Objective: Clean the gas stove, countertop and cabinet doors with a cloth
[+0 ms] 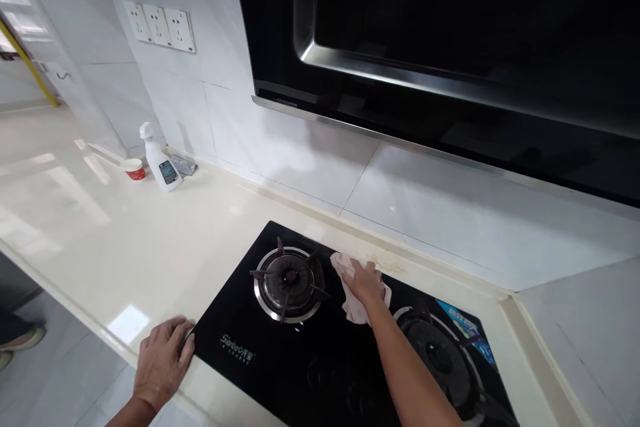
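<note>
Going left to right, clock centred on the left round black metal burner (290,278): white-and-red round cup (132,168) and white plastic spray bottle (164,167) around 10 on your glossy cream table (200,233). Your left hand (163,357) rests at 8, fingers loosely bent, nothing visible in them. Pale pink fabric cloth (351,297)'s at 3 on the black glass stove (270,367), your right hand (367,280)'s fingers closed over it. Should be light, soft, floppy; I'd grab the bunched middle. Count: one cloth, one cup, one bottle, two burners.

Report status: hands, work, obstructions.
Right hand holding pale pink cloth on glossy black cooktop. Left hand on cream countertop. Round black burners flank cloth.
</note>
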### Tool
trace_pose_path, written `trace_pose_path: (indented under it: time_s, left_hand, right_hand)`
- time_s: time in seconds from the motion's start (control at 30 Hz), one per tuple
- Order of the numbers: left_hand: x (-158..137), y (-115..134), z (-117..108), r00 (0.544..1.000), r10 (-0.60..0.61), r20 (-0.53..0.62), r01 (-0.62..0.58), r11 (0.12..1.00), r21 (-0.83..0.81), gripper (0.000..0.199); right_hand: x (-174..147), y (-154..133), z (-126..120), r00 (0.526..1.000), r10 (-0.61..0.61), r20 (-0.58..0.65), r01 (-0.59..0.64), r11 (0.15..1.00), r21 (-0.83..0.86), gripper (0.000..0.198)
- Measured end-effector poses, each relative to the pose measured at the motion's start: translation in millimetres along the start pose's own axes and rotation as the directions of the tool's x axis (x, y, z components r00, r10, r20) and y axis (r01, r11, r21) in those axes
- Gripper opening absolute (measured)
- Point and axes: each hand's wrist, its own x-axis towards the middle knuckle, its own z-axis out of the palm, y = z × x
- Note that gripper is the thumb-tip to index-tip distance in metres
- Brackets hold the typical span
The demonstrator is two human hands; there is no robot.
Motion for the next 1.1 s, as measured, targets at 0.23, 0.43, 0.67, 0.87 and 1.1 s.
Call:
trace_pose_path:
  time_s: [0.23,0.43,0.67,0.87,1.1]
  left_hand:
    - [0.3,5.4,-3.0,1.000,0.009,0.008,-0.009,1.000,0.030,0.033]
    - [-1.7,6.5,-1.5,0.999,0.032,-0.014,-0.032,0.999,0.043,0.029]
    - [0.0,8.9,-2.7,0.999,0.041,0.020,-0.042,0.998,0.053,0.028]
    - [1.8,8.9,-6.6,0.997,0.032,0.067,-0.031,0.999,-0.014,0.028]
    - [0.8,6.9,-9.0,0.994,0.030,0.109,-0.011,0.985,-0.170,0.029]
  right_hand:
    - [-41.8,-10.1,9.9,0.972,-0.216,0.089,0.225,0.967,-0.118,0.060]
    - [-94.7,26.5,16.5,0.937,-0.302,0.176,0.317,0.947,-0.059,0.063]
    - [-143.0,-13.5,25.8,0.913,-0.375,0.159,0.370,0.927,0.064,0.042]
    - [-188.2,-76.2,29.1,0.855,-0.496,0.151,0.489,0.868,0.085,0.040]
    - [-243.5,-141.0,62.9,0.864,-0.497,0.083,0.486,0.865,0.121,0.043]
